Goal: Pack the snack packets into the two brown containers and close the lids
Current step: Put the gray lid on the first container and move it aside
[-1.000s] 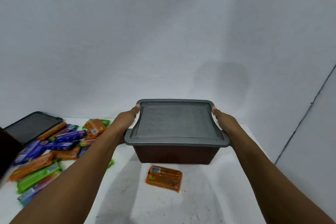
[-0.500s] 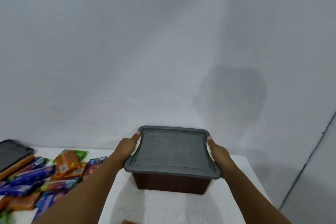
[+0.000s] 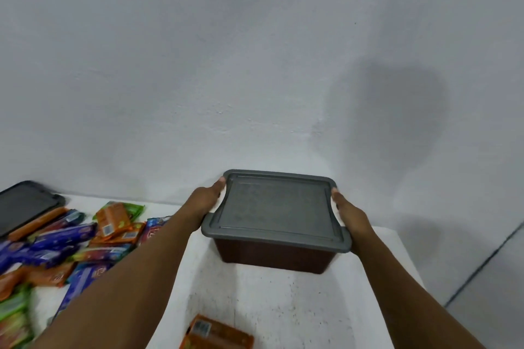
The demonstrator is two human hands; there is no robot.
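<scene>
At the far right of the white surface (image 3: 297,306) sits a brown container (image 3: 272,255) with its grey lid (image 3: 276,208) on, so one box looks packed and closed. The left hand (image 3: 205,204) and right hand (image 3: 350,214) each close their grip on a side of it. Much is left: snack packets (image 3: 65,241) lie heaped at the left, one orange packet (image 3: 217,334) lies near, and a dark lid (image 3: 24,205) rests far left. A plain white wall (image 3: 255,65) stands behind.

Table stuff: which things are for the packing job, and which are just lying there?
For the job:
brown container
grey lid
snack packets
orange packet
left hand
right hand

Just lying there:
dark tray-like thing, possibly the second lid
</scene>
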